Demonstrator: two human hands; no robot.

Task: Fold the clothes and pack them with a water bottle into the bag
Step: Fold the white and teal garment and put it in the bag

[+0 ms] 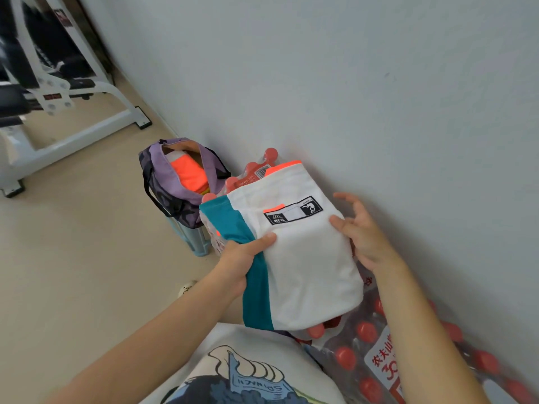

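A folded white garment [306, 263] with a teal side panel, orange trim and a black label is held above shrink-wrapped packs of red-capped water bottles [364, 354]. My left hand [242, 258] grips its teal left edge, thumb on top. My right hand [361, 237] holds its right edge with the thumb on the cloth and the fingers spread. A purple bag [157, 170] stands open on a light blue stool [198, 243] to the left by the wall. An orange folded piece [188, 173] lies inside it.
White-framed gym equipment [87, 123] stands on the beige floor at the upper left. A grey wall [379, 83] runs along the right behind the bottle packs. A small patterned object [186, 288] lies on the floor near my left arm.
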